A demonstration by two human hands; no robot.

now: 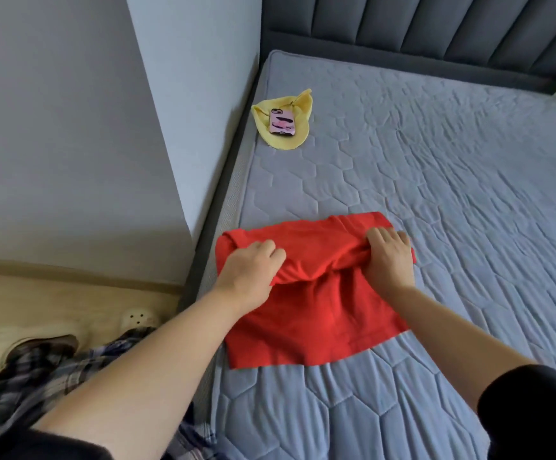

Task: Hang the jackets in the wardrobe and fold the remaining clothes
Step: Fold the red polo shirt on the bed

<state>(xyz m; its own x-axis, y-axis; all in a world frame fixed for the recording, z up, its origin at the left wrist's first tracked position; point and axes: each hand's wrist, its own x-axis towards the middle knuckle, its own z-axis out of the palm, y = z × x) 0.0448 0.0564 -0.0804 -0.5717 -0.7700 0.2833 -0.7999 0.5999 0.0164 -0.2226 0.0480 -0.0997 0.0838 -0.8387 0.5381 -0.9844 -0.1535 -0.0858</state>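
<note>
**Red cotton top being folded on the grey mattress**

Red and soft-looking, a thin jersey garment is lying near the close left corner of the quilted blue-grey mattress, its lower half spread flat and its upper half bunching into a loose roll between two hands. From the head view, the left hand is gripping the raised fold on the left side, fingers curling round the cloth; the right hand is clamping the same fold on the right, knuckles up, fingers tucking into the fabric. Both forearms are reaching out from short black sleeves.

To do this fold well, I judge that the hands should be keeping level with each other and carrying the fold straight, so the edges are meeting squarely; the cloth is sagging in the middle between the grips, so a light outward pull would be taking out that slack before pressing it flat. The mattress stitching, in hexagon shapes, is giving a slightly grippy, puckered bed for the thin fabric.

Farther up the mattress, well apart from the garment, a pale yellow cloth is lying crumpled with a pink-cased phone resting on it. A padded, ribbed dark grey headboard is standing behind, and a plaid garment is showing at the lower left over the wooden floor.
</note>
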